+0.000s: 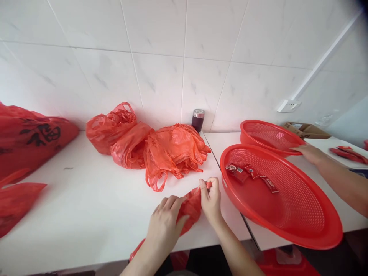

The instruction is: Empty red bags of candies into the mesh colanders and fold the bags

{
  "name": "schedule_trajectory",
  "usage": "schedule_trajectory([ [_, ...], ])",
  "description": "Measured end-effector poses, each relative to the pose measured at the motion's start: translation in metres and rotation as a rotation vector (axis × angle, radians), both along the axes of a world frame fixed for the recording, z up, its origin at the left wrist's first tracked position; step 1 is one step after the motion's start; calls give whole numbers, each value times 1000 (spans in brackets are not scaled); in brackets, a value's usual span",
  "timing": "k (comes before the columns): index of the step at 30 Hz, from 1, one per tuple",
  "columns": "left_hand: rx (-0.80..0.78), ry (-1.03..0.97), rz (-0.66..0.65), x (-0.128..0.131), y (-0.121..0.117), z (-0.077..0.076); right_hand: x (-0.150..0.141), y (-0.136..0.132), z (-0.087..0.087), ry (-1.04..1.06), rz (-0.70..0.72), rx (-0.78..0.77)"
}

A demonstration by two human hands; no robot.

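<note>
Between my hands, low over the table's front edge, is a red plastic bag [193, 209]. My right hand [211, 199] is closed in a pinch on its gathered upper end, with a small tuft poking out above the fingers. My left hand [168, 220] wraps round the bag's left side, its thumb across the front. More red film trails below my left wrist. Just beyond lies a loose pile of flattened red plastic bags [178, 147]. What the held bag contains, if anything, is hidden.
Right of my hands stands a large red plastic basket [287, 230] with several small red packets [240, 174]. Another person's hand [309, 153] touches a second red basket [244, 132] behind it. A dark tumbler [197, 122] stands by the wall; bulging red bags [110, 130] sit left.
</note>
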State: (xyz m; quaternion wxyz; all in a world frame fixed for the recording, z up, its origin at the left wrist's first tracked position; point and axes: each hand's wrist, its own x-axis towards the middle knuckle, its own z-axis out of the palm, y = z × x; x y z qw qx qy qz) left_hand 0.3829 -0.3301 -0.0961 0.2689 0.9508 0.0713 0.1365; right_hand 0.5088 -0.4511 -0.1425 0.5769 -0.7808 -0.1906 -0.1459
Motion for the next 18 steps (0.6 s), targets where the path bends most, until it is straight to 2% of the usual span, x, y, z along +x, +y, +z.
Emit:
schedule_trajectory([
  [2, -31, 80, 2, 4, 1, 0, -6, -2, 13, -6, 12, 91],
  [4, -129, 80, 44, -1, 14, 11, -9, -5, 22, 14, 48, 203],
  [6, -266, 61, 128, -12, 36, 31, -9, -9, 25, 51, 100, 288],
  [8, -343, 45, 242, -26, 63, 56, -8, -10, 18, 109, 143, 321],
  [10, -251, 69, 370, -39, 93, 83, -8, -8, 5, 194, 163, 304],
  [12, -40, 135, 513, -50, 126, 109, -10, -4, -10, 294, 206, 275],
  [14, 30, 176, 609, -60, 160, 130, -13, 0, -23, 376, 275, 221],
  [16, 77, 204, 690, -70, 193, 141, -14, 1, -32, 425, 325, 156],
  [18, 97, 223, 719, -82, 222, 142, -13, -1, -36, 443, 333, 126],
])
